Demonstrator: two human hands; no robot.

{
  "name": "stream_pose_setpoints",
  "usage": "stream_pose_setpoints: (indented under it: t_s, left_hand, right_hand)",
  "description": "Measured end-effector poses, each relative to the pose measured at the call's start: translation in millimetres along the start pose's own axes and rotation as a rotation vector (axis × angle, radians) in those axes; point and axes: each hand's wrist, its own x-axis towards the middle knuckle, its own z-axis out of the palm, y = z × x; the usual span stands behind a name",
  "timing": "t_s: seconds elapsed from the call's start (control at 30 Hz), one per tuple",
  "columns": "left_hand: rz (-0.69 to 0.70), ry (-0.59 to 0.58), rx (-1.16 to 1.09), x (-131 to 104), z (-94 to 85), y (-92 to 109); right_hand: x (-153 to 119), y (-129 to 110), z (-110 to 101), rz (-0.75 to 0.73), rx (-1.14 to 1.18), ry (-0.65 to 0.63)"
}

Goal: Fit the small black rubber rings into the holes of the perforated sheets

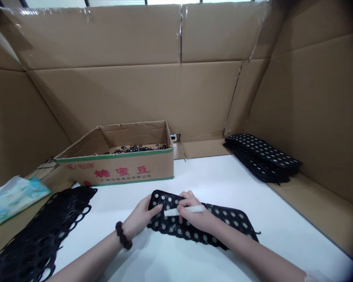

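Note:
A black perforated sheet (229, 218) with rows of round holes lies on the white table in front of me. My left hand (139, 217) grips its left end, the thumb on top and the fingers mostly hidden behind the edge. Over the sheet's left half, my right hand (194, 213) is closed around a white pen-like tool (172, 212), which lies nearly level and points left toward my left thumb. Whether its tip touches the sheet is too small to tell.
An open cardboard box (135, 172) holding small black rings stands behind. Black ring-patterned material (32, 235) and a tissue pack (17, 197) lie at left. Stacked black perforated sheets (261, 156) rest at back right. Cardboard walls (129, 94) surround the white table (200, 172).

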Motion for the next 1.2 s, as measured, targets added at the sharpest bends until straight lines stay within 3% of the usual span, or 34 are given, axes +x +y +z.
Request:
stream_pose_setpoints:
  t_s: [0.13, 0.3, 0.47, 0.6, 0.83, 1.0, 1.2]
  left_hand:
    - [-0.14, -0.146, 0.025, -1, -7.2, 5]
    - [-0.234, -0.039, 0.225, 0, -11.2, 2]
    - [-0.237, 0.012, 0.119, -5, -5.1, -2]
    - [-0.183, 0.076, 0.039, -11, 4.6, -6]
    - [-0.083, 0.228, 0.195, -16, 13.6, -14]
    - [-0.041, 0.162, 0.178, -19, 13.5, -10]
    - [-0.13, 0.007, 0.09, -7, 11.4, -4]
  right_hand:
    - [-4, -5, 3, 0.006, -0.037, 0.039]
    - [-6, -8, 13, -0.01, -0.101, 0.097]
    - [-7, -7, 18, -0.026, -0.156, 0.148]
    - [-9, -8, 23, -0.044, -0.211, 0.159]
    - [-8, -12, 38, -0.064, -0.405, 0.2]
    - [-3, -8, 34, -0.056, -0.425, 0.217]
    - [5, -7, 2, -0.011, -0.292, 0.187]
